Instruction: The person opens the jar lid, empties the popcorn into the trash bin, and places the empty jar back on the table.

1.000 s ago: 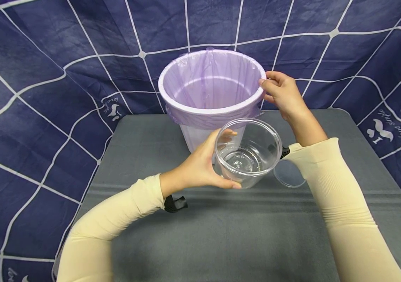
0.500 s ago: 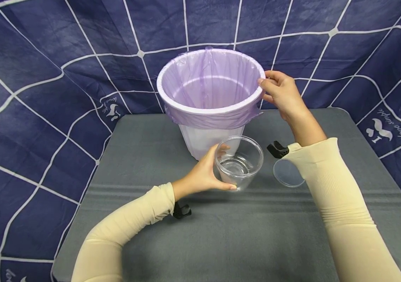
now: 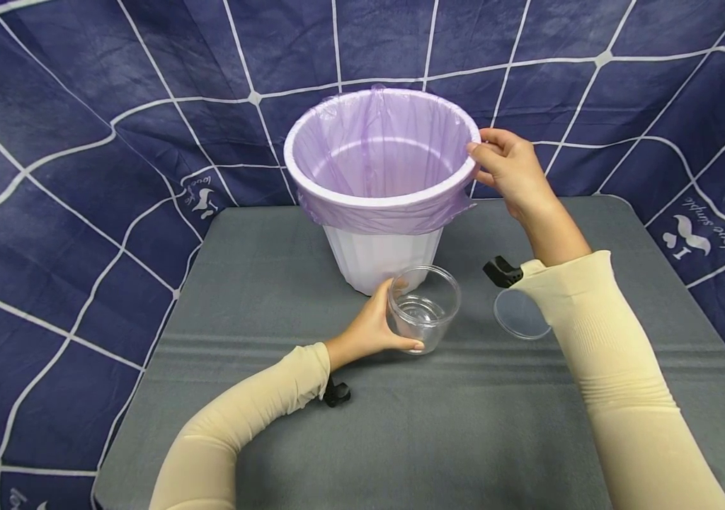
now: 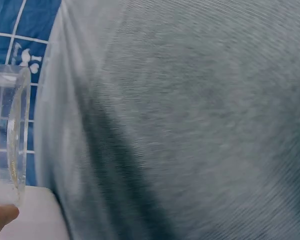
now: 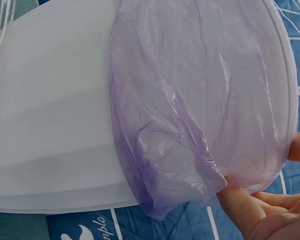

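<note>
A clear, round plastic container (image 3: 429,304) without its lid is in my left hand (image 3: 369,331), thumb on the near side and fingers round the far side. I cannot tell whether its base touches the table. In the left wrist view only part of the container (image 4: 4,135) shows, at the left edge. My right hand (image 3: 515,170) grips the right rim of a white trash bin (image 3: 384,255). A purple bin liner (image 3: 378,170) lines the bin and folds over its rim. In the right wrist view, fingers press against the overhanging liner (image 5: 165,125), with the thumb at the rim.
A flat, clear round lid (image 3: 520,316) lies on the grey cloth-covered table (image 3: 452,425), right of the container and partly behind the right sleeve. A blue curtain with white grid lines (image 3: 209,57) closes in the back and sides. A black wrist camera mount (image 3: 503,272) sits below the right wrist.
My left hand has lowered the container toward the table in front of the bin, and it has come more upright. The right hand stays at the bin's rim.
</note>
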### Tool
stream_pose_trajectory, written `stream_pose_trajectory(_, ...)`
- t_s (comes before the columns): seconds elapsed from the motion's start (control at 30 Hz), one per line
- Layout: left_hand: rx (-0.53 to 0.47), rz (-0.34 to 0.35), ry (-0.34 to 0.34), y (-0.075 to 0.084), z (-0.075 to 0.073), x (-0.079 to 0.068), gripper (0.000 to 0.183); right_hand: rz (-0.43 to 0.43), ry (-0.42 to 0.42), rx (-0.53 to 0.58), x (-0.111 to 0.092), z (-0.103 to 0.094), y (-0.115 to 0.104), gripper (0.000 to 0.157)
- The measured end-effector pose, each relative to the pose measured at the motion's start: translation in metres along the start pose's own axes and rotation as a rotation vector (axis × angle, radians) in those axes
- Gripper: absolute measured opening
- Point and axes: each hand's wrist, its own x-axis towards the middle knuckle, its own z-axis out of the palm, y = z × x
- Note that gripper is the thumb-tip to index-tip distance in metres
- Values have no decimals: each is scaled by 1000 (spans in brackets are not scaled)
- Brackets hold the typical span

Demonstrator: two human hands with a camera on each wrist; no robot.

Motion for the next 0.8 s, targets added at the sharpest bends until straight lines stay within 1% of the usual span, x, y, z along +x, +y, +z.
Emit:
stream_pose_trajectory(0.1,19,-27,14,-6,4,-3,104,4,1,-1,-1,0,0,48)
stream_pose_trajectory(0.2,15,-49,10,-12,9,-5,103,6,0,-6,-1,0,-1,49)
stream_pose_trajectory(0.33,-6,-71,-14,-17,15,-8,103,6,-2,-5,-1,0,-1,48)
stream_pose_trajectory(0.53,-19,-102,-54,-22,18,-10,105,8,-2,-1,0,1,0,49)
stream_pose_trajectory(0.67,-20,-121,-58,-25,19,-11,111,10,2,-6,0,0,0,49)
stream_pose_trajectory(0.8,-11,-114,-52,-28,21,-11,122,-6,6,-6,-1,0,1,49)
